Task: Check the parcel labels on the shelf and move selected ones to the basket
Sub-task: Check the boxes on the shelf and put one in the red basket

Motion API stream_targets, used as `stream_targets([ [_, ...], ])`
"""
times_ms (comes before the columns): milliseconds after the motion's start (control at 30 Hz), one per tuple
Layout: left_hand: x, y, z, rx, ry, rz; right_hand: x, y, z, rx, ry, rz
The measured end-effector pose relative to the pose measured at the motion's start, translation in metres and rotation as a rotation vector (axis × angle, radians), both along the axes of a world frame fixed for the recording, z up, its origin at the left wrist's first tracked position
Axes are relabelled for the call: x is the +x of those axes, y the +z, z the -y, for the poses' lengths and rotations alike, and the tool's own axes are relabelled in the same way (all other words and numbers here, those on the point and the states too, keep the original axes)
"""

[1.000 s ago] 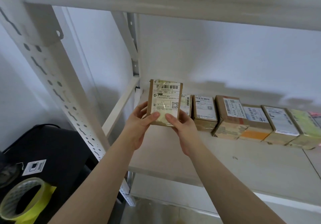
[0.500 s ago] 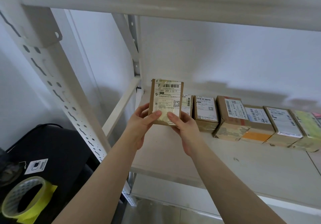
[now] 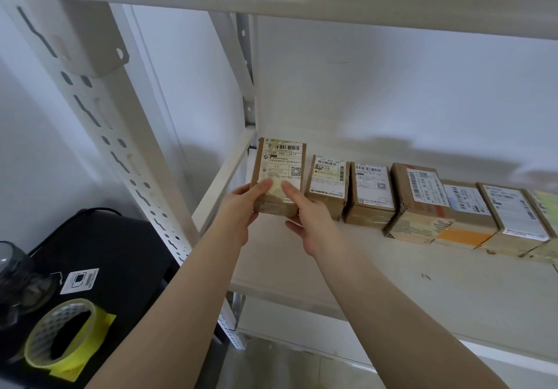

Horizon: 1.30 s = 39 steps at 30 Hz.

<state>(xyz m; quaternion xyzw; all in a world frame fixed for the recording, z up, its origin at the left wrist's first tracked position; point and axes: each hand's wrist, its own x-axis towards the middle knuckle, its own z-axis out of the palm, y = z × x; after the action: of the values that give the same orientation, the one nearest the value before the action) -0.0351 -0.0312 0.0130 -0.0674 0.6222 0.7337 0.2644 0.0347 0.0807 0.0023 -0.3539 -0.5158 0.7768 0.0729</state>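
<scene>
A small brown cardboard parcel with a white barcode label faces me, tilted up at the left end of the shelf row. My left hand grips its lower left corner, thumb on the label. My right hand holds its lower right edge, thumb on the front, fingers behind and below. To its right several labelled parcels stand in a row on the white shelf board, the nearest right beside the held one. No basket is in view.
A white perforated upright of the rack runs down the left. Below it lies a black case with a roll of yellow tape and a dark glass on it. Another shelf board spans overhead.
Both hands have carried the parcel a little away and down toward the left end of the row; it now sits close to the shelf beside the neighbouring parcel.
</scene>
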Motion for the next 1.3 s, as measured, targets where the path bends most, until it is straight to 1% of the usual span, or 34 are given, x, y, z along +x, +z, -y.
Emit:
stream_targets([
  [200, -0.016, -0.009, -0.006, -0.061, -0.021, 0.014, -0.033, -0.004, 0.009, -0.051, -0.065, 0.118],
  [367, -0.032, -0.021, -0.013, -0.077, 0.002, 0.030, -0.053, -0.013, 0.011, -0.062, -0.101, 0.186],
  [667, -0.045, -0.043, -0.036, -0.140, 0.022, 0.057, -0.069, -0.027, 0.011, -0.104, -0.194, 0.198],
  [833, -0.052, -0.068, -0.042, -0.229, 0.042, 0.070, -0.069, -0.033, 0.007, -0.090, -0.221, 0.206],
  [1033, -0.043, -0.049, -0.038, -0.206, 0.042, 0.071, -0.069, -0.035, 0.006, -0.028, -0.248, 0.206],
  [1300, -0.045, -0.057, -0.043, -0.190, 0.044, 0.087, -0.065, -0.033, 0.004, -0.017, -0.231, 0.227],
])
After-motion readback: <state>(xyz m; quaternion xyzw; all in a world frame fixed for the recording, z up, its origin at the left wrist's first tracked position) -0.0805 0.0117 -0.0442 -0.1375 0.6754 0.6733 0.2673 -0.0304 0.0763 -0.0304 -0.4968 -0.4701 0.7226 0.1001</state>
